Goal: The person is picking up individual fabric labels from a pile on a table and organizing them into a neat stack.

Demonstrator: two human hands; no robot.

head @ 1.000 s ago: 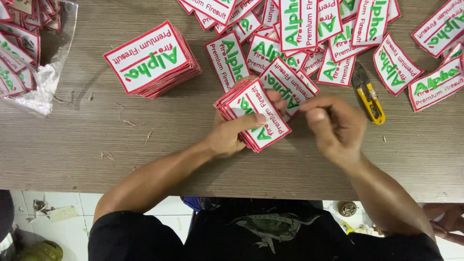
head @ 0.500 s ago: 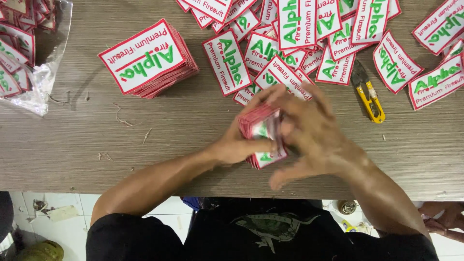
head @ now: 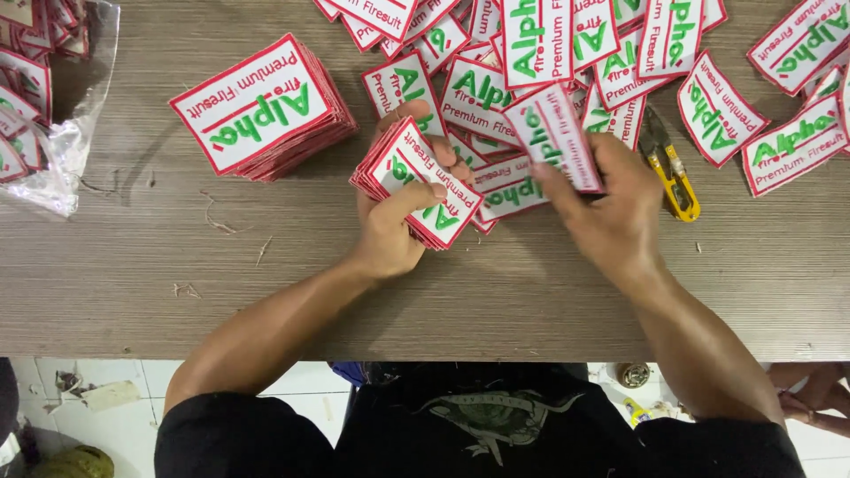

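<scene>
A small stack of patches (head: 416,181) is held in the left hand (head: 394,230), thumb pressed across the top patch and fingers curled under the far edge, just above the surface (head: 133,292). A single patch (head: 553,133) is pinched in the right hand (head: 611,208), tilted on edge, at 3 o'clock of the stack and just apart from it. Both hands are thus closed, each on its own load.

At 12 to 2 o'clock of the hands, a loose pile (head: 567,53) of the same white, red-bordered patches with green lettering is spread over the surface. A squared-up tall stack (head: 261,111) lies at 10 o'clock, well apart from the hands. Yellow snips (head: 673,173) lie at 3 o'clock, just beside the right hand, untouched. A clear bag (head: 44,97) with more patches is seen at the far 9 o'clock edge.

The step in hand is judged to be gathering: 1 patch taken from the loose pile is being brought to the held stack. The next move would call for the single patch to be turned flat, matched in orientation to the top patch, and its edges aligned before the thumb is lifted and reset over it.
</scene>
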